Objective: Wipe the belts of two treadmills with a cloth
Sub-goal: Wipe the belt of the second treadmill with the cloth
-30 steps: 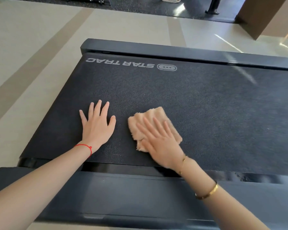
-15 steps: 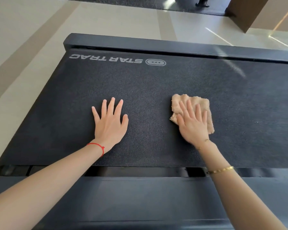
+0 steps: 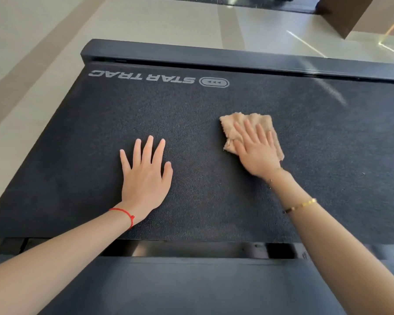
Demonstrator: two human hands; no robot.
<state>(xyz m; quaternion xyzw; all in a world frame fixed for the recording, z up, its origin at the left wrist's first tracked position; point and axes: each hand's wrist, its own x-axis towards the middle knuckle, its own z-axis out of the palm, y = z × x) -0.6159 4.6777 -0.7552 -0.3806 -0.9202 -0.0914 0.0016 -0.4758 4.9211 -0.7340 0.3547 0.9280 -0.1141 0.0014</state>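
Right hand flat, pressing cloth onto belt.

Left hand lies palm down with fingers straight and spread, thumb held out to the side, forearm reaching in from the lower left. Right hand is also palm down, fingers straight and slightly fanned, angled up and to the left, pressing flat. Right forearm enters from the lower right; both arms are bare and extended.
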